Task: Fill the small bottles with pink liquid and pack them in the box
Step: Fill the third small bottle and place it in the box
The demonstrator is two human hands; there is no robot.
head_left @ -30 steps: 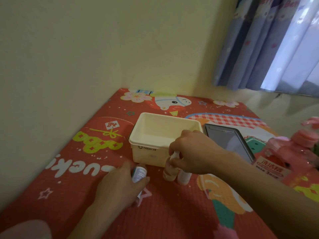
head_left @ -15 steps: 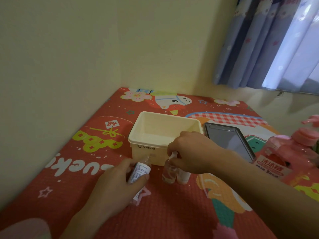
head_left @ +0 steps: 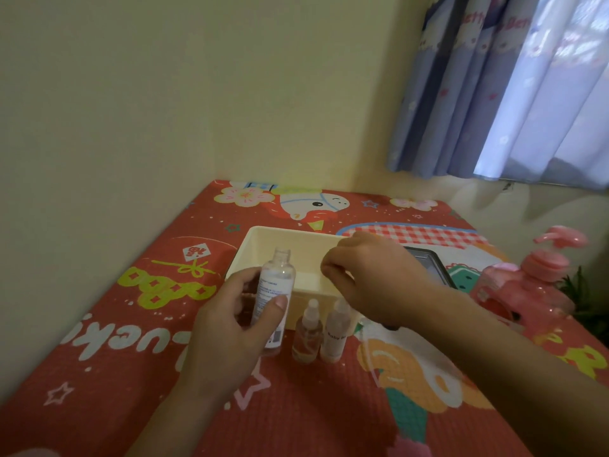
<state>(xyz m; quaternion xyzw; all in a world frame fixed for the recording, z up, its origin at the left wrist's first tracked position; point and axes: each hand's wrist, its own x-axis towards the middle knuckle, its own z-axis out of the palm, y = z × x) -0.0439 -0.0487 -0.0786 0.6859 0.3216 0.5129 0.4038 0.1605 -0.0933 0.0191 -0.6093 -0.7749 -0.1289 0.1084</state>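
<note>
head view: left hand grips an uncapped clear bottle upright (likely ready for filling) before the cream box; right hand hovers above it, fingertips pinched, contents unclear; pink dispenser waits right.

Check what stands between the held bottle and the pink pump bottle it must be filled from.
The right hand and forearm cross that path, above the box corner. The bottle is in the left hand; the pump bottle stands far right.
</note>
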